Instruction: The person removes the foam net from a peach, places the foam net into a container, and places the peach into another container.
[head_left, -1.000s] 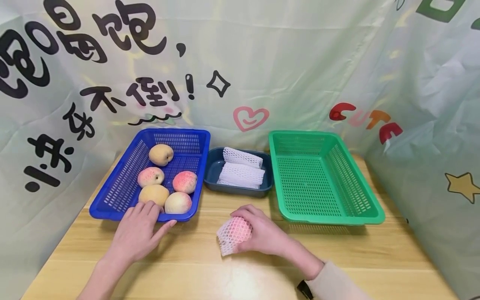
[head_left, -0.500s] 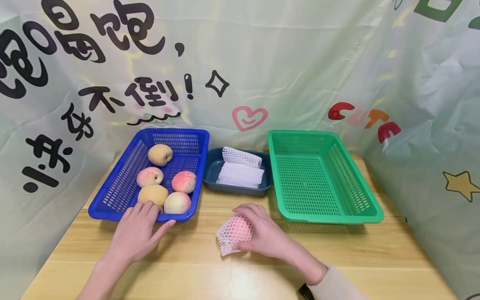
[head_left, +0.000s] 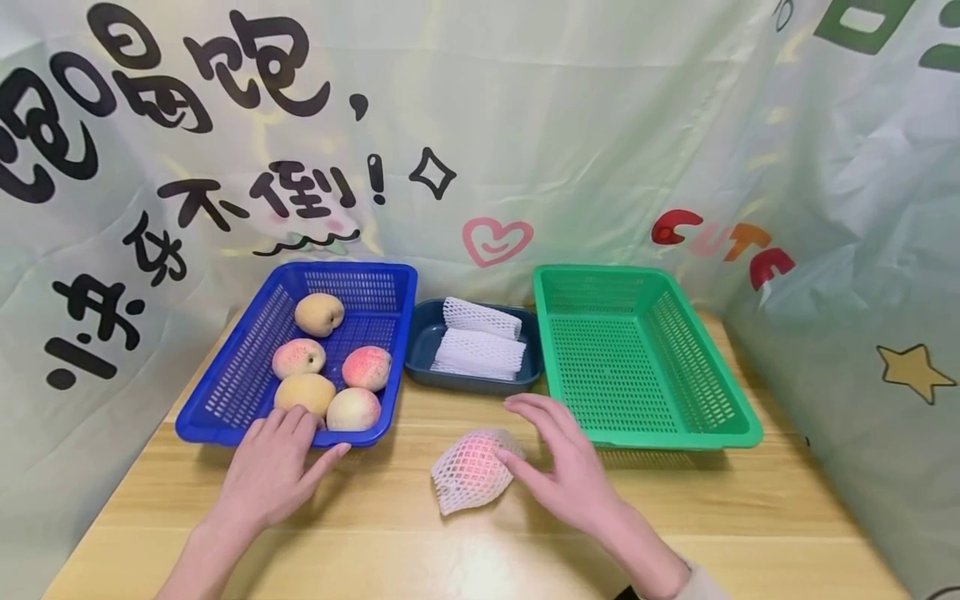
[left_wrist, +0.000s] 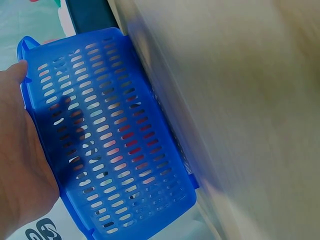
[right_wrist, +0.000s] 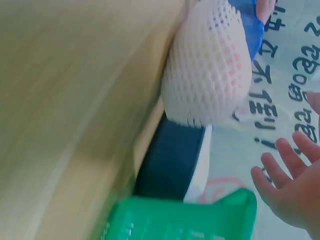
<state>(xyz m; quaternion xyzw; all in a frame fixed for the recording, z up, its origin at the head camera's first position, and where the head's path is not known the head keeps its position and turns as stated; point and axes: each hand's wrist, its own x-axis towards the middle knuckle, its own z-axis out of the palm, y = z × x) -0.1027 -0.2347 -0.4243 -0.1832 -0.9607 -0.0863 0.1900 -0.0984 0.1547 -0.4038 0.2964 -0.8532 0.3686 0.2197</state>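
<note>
In the head view, a pink peach in a white foam net sleeve (head_left: pixel 478 471) lies on the table; the right wrist view shows the net (right_wrist: pixel 207 65) covering it. My right hand (head_left: pixel 573 471) is just right of it, fingers spread and thumb near the net, holding nothing. My left hand (head_left: pixel 272 467) rests on the front rim of the blue basket (head_left: pixel 213 433), fingers over the edge and thumb stretched out to the right. Their tips lie close to a yellow peach (head_left: pixel 303 392). Several yellow and pink peaches are inside that basket.
Between the baskets stands a dark tray (head_left: pixel 423 346) with white foam net sleeves (head_left: pixel 480 350) in it. A green basket (head_left: pixel 622 367) with nothing in it stands on the right. A printed cloth (head_left: pixel 600 125) hangs behind the wooden table (head_left: pixel 390 550).
My right hand has let go of the netted peach and drawn back to the right, its fingers opening. The peach stays on the table. My left hand keeps its place on the rim.
</note>
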